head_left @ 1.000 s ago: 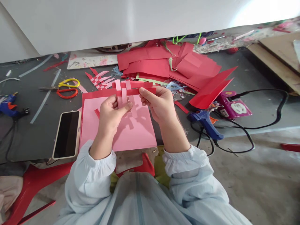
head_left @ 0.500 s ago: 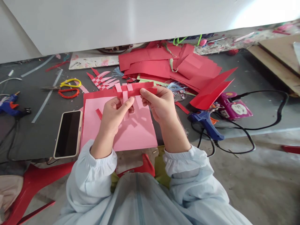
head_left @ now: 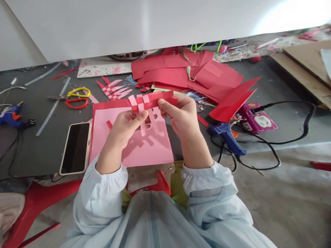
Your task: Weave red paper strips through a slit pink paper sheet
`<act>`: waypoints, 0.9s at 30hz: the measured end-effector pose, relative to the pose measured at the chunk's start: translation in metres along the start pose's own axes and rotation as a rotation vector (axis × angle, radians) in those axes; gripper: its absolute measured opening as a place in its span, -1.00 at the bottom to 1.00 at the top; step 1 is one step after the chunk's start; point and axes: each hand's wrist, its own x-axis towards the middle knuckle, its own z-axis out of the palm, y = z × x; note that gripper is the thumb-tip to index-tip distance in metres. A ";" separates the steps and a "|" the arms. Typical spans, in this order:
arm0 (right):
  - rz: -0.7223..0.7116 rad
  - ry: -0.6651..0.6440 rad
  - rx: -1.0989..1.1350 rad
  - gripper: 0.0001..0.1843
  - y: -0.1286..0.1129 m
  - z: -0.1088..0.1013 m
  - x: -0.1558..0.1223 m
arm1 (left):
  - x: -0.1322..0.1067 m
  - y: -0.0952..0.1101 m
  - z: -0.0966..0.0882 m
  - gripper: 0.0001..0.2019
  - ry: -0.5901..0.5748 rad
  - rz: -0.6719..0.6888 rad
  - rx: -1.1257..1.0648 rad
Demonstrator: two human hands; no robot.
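Between my two hands is a small weave of red and pink paper strips (head_left: 152,100), held above a pink paper sheet (head_left: 147,150). My left hand (head_left: 126,125) pinches its left end with thumb and fingers, close to a hanging pink strip. On the right, my right hand (head_left: 182,113) grips the red strip ends between thumb and bent fingers. Pink strips cross the red ones and dangle toward the sheet. Behind my left hand lies another woven red and pink piece (head_left: 113,89) with fanned pointed ends.
Scissors (head_left: 77,98) with yellow and red handles and a phone (head_left: 75,148) lie at left. Red paper sheets (head_left: 165,76) are heaped at the back. A blue glue gun (head_left: 227,137), cords and a purple power socket (head_left: 258,119) sit at right.
The woven strips have shifted slightly right and tilted, with the pink ends hanging lower into view. Both hands keep their pinch on them.
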 end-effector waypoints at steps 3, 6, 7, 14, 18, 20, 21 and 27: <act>-0.006 0.029 0.002 -0.63 -0.004 -0.001 0.001 | 0.000 -0.001 -0.005 -0.51 -0.027 0.011 0.041; 0.009 0.066 -0.018 -0.59 -0.007 -0.001 0.002 | -0.001 -0.002 -0.009 -0.52 -0.010 0.023 0.057; 0.011 0.074 -0.020 -0.59 -0.008 -0.002 0.002 | -0.001 -0.001 -0.010 -0.52 0.001 0.024 0.071; -0.008 0.085 0.000 -0.60 -0.009 -0.003 0.003 | -0.003 0.003 -0.012 -0.61 0.058 0.105 0.162; 0.006 0.084 -0.017 -0.61 -0.010 -0.003 0.003 | -0.003 0.004 -0.012 -0.65 0.099 0.157 0.231; 0.003 0.087 -0.017 -0.61 -0.010 -0.003 0.003 | -0.003 0.004 -0.012 -0.66 0.127 0.157 0.239; 0.000 0.090 -0.014 -0.61 -0.010 -0.003 0.003 | -0.003 0.004 -0.012 -0.67 0.132 0.153 0.237; -0.012 0.098 0.019 -0.65 -0.008 -0.005 0.004 | -0.002 0.004 -0.019 -0.64 0.039 0.102 0.249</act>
